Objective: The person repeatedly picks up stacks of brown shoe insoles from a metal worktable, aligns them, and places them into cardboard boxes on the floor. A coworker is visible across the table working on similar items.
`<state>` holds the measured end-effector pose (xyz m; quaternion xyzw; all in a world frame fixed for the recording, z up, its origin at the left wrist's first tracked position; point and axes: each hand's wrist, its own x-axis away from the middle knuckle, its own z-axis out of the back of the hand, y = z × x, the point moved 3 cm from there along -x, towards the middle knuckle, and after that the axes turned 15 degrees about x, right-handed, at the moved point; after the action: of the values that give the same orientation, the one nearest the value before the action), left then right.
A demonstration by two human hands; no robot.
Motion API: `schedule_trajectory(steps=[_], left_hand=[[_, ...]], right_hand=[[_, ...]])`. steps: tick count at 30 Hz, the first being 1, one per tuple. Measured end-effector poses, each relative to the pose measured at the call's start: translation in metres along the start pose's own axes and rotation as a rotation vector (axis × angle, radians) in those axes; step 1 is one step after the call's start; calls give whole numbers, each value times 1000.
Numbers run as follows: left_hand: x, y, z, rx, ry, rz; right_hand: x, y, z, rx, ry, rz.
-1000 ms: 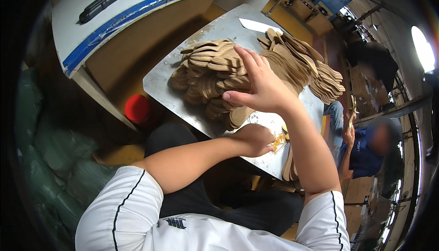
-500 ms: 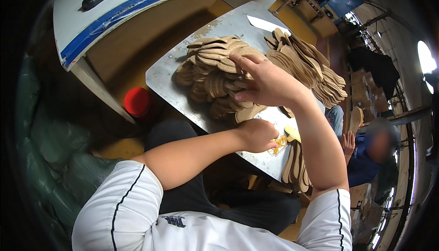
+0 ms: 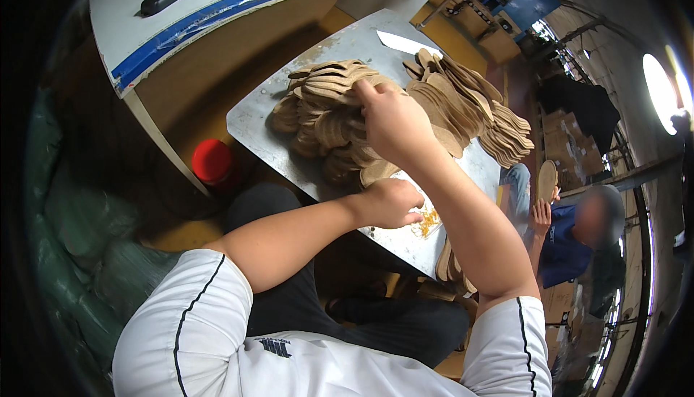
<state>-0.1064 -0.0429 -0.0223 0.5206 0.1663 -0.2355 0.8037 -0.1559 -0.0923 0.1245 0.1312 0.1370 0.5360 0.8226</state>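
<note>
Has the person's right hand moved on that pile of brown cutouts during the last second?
Cannot tell: the right hand rests on the same spot of the brown pile; the camera itself shifted.

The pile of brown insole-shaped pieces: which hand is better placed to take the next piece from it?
Probably the right hand: it already rests on top of the pile of brown pieces. The left hand is closed, lower down at the metal table edge, off the pile.
</note>
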Motion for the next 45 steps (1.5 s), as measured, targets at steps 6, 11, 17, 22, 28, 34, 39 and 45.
schedule_trajectory(steps=[6, 11, 17, 22, 28, 34, 39, 45], left_hand=[[0, 9, 13, 65, -79, 163], [-6, 7, 9, 104, -63, 223], [-8, 4, 2, 233, 107, 24], [-4, 6, 4, 309, 169, -24], [4, 8, 1, 234, 146, 37], [-1, -5, -8, 283, 126, 174], [-3, 1, -6, 87, 189, 285], [0, 24, -6, 301, 141, 319]], right_hand=[[21, 45, 18, -422, 355, -293], [60, 52, 16, -729, 442, -380], [97, 12, -13, -761, 451, -410], [100, 13, -14, -668, 444, -380], [98, -5, -15, -358, 357, -265], [100, 19, -13, -557, 440, -358], [132, 60, 10, -1078, 656, -560], [181, 80, 19, -768, 916, -734]])
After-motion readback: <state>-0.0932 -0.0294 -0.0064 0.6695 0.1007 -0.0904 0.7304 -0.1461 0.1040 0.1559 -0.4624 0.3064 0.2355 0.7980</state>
